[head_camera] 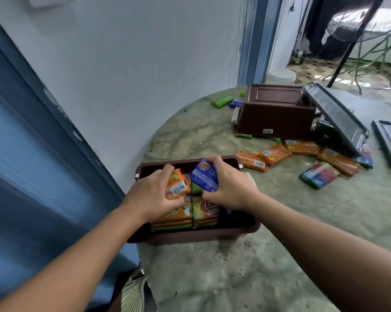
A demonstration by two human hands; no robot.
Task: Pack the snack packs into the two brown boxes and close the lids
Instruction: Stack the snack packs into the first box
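Observation:
An open brown box stands at the table's near left edge, with orange and green snack packs stacked inside. My left hand grips an orange snack pack over the box. My right hand grips a blue snack pack beside it, above the box's far half. A second brown box lies overturned at the table's far side. Several loose orange packs and a blue-red-green pack lie on the table to the right.
A grey lid leans against the far box and another grey lid lies at the right edge. Green packs lie behind the far box. The round stone table ends just left of the near box. A fan stand rises behind.

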